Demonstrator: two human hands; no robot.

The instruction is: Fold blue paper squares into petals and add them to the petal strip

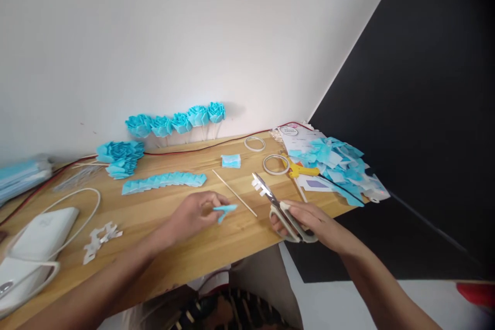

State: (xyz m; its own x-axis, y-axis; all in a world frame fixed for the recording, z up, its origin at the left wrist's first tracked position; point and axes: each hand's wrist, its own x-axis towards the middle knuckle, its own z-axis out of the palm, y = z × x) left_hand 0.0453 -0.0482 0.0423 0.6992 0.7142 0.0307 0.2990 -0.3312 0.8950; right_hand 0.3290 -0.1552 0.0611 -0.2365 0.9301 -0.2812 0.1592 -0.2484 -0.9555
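Observation:
My left hand (195,212) pinches a small folded blue paper piece (225,209) just above the wooden table (162,247). My right hand (305,221) grips the handles of grey scissors (270,201). Their blades point up and left, with white paper bits stuck near the tips. A thin wooden stick (234,193) lies on the table between the two hands. A long pleated blue paper strip (164,181) lies behind my left hand.
Blue paper flowers on sticks (178,122) lean on the wall, more flowers (119,157) lie at left. Two tape rolls (275,164), a blue square stack (231,161), yellow tool (299,169) and blue scraps (332,162) sit right. White pouch (36,247) and white scraps (99,240) at left.

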